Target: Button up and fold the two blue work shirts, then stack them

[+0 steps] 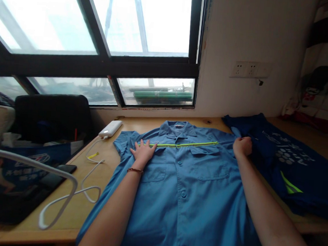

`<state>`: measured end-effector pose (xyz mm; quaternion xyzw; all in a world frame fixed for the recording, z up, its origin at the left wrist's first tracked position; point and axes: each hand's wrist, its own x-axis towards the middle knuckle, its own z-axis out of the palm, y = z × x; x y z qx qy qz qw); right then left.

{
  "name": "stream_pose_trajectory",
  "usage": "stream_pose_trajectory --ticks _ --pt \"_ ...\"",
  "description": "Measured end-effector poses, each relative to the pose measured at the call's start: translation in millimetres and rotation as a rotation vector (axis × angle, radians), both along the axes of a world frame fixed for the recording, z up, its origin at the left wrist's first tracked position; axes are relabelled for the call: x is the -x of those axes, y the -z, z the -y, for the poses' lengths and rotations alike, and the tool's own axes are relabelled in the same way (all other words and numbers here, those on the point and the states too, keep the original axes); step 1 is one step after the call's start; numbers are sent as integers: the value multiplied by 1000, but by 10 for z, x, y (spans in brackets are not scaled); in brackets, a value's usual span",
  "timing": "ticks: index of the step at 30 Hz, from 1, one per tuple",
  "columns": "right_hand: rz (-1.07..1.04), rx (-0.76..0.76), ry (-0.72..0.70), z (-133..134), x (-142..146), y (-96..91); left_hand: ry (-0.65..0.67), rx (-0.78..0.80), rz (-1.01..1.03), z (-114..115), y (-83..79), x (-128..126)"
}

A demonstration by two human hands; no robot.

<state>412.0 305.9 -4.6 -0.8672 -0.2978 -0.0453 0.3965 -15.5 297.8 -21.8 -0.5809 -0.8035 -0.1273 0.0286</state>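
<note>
A blue short-sleeved work shirt (172, 192) lies front side up on the wooden table, buttoned, with its collar toward the window. A yellow-green stripe crosses its chest above two flapped pockets. My left hand (144, 151) rests flat on the chest near the left sleeve, fingers spread over the stripe. At the opposite shoulder, my right hand (242, 146) is closed on the edge of the right sleeve, with a bit of cloth showing above the fingers. The shirt's lower part runs out of view between my forearms.
Right of the shirt lies a dark blue garment (280, 158) with white print. A white power bank (110, 128) with a looping white cable (73, 191) is on the table's left side. A dark phone-like object (66, 168) sits at the left edge, near a black chair back (51, 114).
</note>
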Motion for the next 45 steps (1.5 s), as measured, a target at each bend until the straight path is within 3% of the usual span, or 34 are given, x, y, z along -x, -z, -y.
stream_pose_trajectory --ticks 2,5,7,9,11,13,16,20,22,24,27,29,31,33,34,37,39,41,45 --pt "158 -123 -147 41 47 -76 -2 -2 -2 -1 4 -1" --pt "375 -220 -641 141 270 -222 0 3 -3 2 0 -5" --pt "313 -268 -900 201 444 -315 0 6 -2 7 -9 -9" --pt "142 -427 -875 227 546 -379 -3 12 2 12 -19 -14" --pt "-14 -606 -675 209 545 -401 -3 17 5 17 -28 -18" --pt "-122 -662 -546 163 479 -381 -4 17 5 18 -33 -21" --pt "-290 -489 -665 108 409 -305 -4 13 6 15 -28 -16" --pt "-532 192 -1147 108 480 -209 7 1 5 13 -13 -2" --pt "-532 373 -1265 105 516 -196 4 -3 2 15 -8 0" --pt "-420 253 -1210 82 510 -206 -3 -3 2 16 -7 -2" --pt "-141 14 -993 45 435 -213 -8 3 7 16 -12 -10" --pt "-60 159 -931 46 371 -193 -9 4 8 14 -17 -13" --pt "-118 496 -919 63 323 -168 -10 6 12 12 -22 -10" --pt "-128 685 -902 77 317 -161 -8 6 16 12 -24 -3" --pt "-64 666 -897 79 337 -164 -7 4 17 14 -23 0" --pt "261 316 -961 73 503 -151 0 -12 21 24 -11 -3" --pt "411 180 -1056 73 669 -78 8 -21 28 29 0 -17" --pt "473 227 -1099 76 808 44 17 -35 42 25 -1 -17" --pt "483 394 -992 43 862 273 10 -158 126 -16 -66 173"
